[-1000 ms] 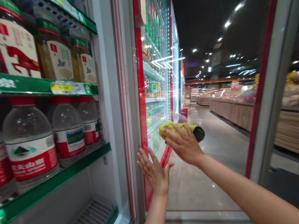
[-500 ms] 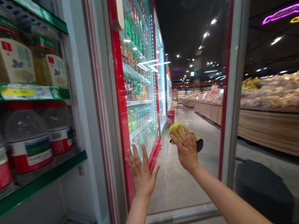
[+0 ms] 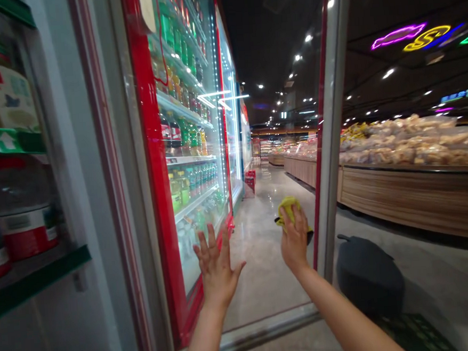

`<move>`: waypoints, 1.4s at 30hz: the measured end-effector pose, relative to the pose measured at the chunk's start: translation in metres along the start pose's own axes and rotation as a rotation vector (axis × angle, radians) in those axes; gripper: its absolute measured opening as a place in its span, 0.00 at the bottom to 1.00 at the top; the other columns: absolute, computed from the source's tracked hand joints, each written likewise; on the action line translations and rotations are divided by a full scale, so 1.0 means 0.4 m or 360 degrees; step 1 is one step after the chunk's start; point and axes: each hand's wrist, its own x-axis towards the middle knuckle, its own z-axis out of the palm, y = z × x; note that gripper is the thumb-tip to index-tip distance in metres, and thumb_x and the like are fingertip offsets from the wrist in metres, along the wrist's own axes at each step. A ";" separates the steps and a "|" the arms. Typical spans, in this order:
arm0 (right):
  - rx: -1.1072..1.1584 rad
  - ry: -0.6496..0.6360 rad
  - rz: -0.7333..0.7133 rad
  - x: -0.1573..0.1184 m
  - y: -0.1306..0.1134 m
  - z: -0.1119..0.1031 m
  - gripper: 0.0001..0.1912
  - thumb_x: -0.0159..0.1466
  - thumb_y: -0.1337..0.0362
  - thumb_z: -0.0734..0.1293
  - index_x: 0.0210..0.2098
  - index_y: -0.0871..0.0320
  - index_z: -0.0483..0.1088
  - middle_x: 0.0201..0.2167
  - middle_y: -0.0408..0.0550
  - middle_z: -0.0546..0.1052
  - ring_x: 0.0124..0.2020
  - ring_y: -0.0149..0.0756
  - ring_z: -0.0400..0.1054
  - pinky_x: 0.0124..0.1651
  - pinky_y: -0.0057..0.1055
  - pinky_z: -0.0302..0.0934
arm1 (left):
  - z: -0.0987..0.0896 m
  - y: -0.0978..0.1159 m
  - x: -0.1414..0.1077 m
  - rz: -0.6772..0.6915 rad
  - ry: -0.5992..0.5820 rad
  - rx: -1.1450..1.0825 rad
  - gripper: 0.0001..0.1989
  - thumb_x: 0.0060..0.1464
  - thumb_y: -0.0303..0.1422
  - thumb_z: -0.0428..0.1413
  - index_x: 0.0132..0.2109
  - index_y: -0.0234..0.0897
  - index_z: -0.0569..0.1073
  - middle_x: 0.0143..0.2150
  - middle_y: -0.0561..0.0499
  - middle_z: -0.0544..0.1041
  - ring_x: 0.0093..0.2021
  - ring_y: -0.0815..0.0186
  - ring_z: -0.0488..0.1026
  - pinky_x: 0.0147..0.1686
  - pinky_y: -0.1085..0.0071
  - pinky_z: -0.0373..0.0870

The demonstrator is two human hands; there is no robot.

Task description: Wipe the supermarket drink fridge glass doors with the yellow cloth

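A glass door (image 3: 265, 280) with a grey metal frame and red inner trim stands in front of me. My left hand (image 3: 219, 273) lies flat against the glass at the lower left, its fingers spread. In my right hand (image 3: 295, 240) is a yellow cloth (image 3: 290, 206) with a dark edge, pressed on the pane near the right side of the frame. My fingers lie over the cloth and cover part of it.
At the left, green-edged shelves (image 3: 37, 285) hold large bottles with red-and-white labels. Through the glass shows a red-framed drinks cooler (image 3: 154, 176). On the right are a wood-panelled display (image 3: 411, 190) heaped with bagged goods and a dark grey bin (image 3: 369, 275) on the floor.
My view has turned to the right, so the shelves slide left. The right hand and cloth sit closer to the door's right frame. My left hand stays spread on the glass.
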 end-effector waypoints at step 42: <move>-0.0606 0.0007 0.0109 0.406 0.186 -0.145 0.30 0.69 0.73 0.56 0.66 0.43 0.66 0.69 0.51 0.64 0.72 0.52 0.46 0.65 0.60 0.51 | 0.113 0.164 -0.022 0.0181 -0.0108 -0.0201 0.44 0.61 0.33 0.57 0.74 0.56 0.40 0.79 0.48 0.35 0.77 0.45 0.31 0.69 0.34 0.37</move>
